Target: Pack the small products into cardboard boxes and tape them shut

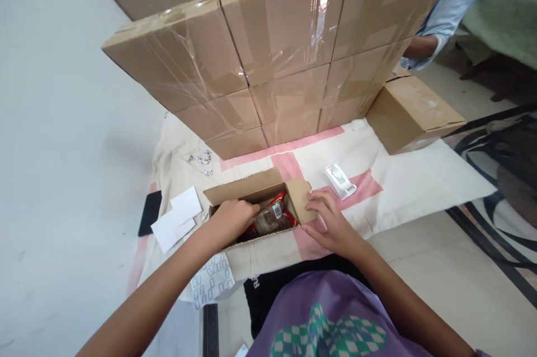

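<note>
A small open cardboard box lies on a cream cloth with pink stripes just in front of me. Inside it are packets with red edges and a barcode. My left hand reaches into the left part of the box with its fingers curled down on the contents; what they grip is hidden. My right hand rests at the right end of the box, fingers pressing the short end flap.
A wall of taped cardboard cartons stands stacked behind the box, with one more carton to the right. A white tape dispenser, white paper slips, a black phone and keys lie on the cloth. Another person's sleeve and forearm show at top right.
</note>
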Motion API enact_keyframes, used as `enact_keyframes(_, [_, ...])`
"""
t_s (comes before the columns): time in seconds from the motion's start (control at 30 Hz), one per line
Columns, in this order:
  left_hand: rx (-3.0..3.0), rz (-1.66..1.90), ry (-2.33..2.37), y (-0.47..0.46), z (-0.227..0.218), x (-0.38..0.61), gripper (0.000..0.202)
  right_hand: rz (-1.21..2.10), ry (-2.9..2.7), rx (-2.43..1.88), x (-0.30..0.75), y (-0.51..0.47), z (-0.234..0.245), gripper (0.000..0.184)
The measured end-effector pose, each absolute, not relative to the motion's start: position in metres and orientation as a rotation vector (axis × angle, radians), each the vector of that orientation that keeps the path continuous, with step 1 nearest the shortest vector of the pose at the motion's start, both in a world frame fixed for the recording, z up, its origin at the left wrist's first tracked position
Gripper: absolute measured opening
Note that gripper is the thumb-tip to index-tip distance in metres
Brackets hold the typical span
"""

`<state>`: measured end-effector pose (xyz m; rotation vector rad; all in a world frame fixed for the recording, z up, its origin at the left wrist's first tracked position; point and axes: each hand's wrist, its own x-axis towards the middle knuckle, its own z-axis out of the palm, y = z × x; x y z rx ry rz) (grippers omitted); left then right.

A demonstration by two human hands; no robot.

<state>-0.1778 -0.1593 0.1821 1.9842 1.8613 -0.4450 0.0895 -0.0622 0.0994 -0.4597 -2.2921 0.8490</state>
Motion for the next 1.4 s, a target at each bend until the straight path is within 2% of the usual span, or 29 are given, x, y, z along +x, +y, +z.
enact_keyframes(0.17, [1.968,-0.402,1.93,-0.166,0.188,-0.175,0.012,0.931,-2.258,-0.442,0.086,-0.061,0.1,0.036])
enact_keyframes(0.27, [2.064,-0.109,1.961,-0.178,0.193,-0.184,0.012,0.998,-2.144,-0.449,0.083,-0.063,0.097,0.053])
enact_keyframes(0.37, [1.959,0.602,2.16,-0.199,0.194,-0.202,0.014,1.13,-1.942,-0.465,0.081,-0.064,0.091,0.073])
enact_keyframes(0.47, [1.359,1.549,2.478,-0.221,0.171,-0.215,0.021,1.122,-2.058,-0.354,0.078,-0.062,0.088,0.065])
enact_keyframes(0.53, [0.984,1.884,2.477,-0.231,0.143,-0.216,0.021,0.994,-2.284,-0.236,0.074,-0.06,0.089,0.058])
enact_keyframes(0.6, [0.877,1.855,2.379,-0.237,0.113,-0.212,0.022,0.878,-2.452,-0.165,0.069,-0.06,0.09,0.052])
enact_keyframes(0.67, [0.848,1.761,2.201,-0.239,0.089,-0.208,0.039,0.844,-2.498,-0.12,0.066,-0.061,0.09,0.046])
enact_keyframes(0.73, [0.806,1.76,2.02,-0.24,0.075,-0.208,0.047,0.83,-2.399,-0.124,0.063,-0.064,0.086,0.05])
enact_keyframes(0.9, [0.808,1.916,1.903,-0.233,0.066,-0.215,0.019,0.821,-2.04,-0.411,0.053,-0.072,0.076,0.079])
enact_keyframes(0.97, [0.855,1.908,1.867,-0.229,0.066,-0.218,0.026,0.917,-1.971,-0.523,0.047,-0.077,0.073,0.083])
enact_keyframes(1.1, [0.896,1.822,1.7,-0.228,0.071,-0.226,0.039,1.145,-1.834,-0.763,0.037,-0.089,0.068,0.072])
enact_keyframes(1.23, [1.15,1.458,1.911,-0.238,0.096,-0.221,0.031,1.138,-1.813,-0.773,0.035,-0.097,0.069,0.06])
enact_keyframes(1.4, [1.677,0.734,2.411,-0.242,0.131,-0.162,0.042,1.11,-1.825,-0.794,0.031,-0.1,0.078,0.056])
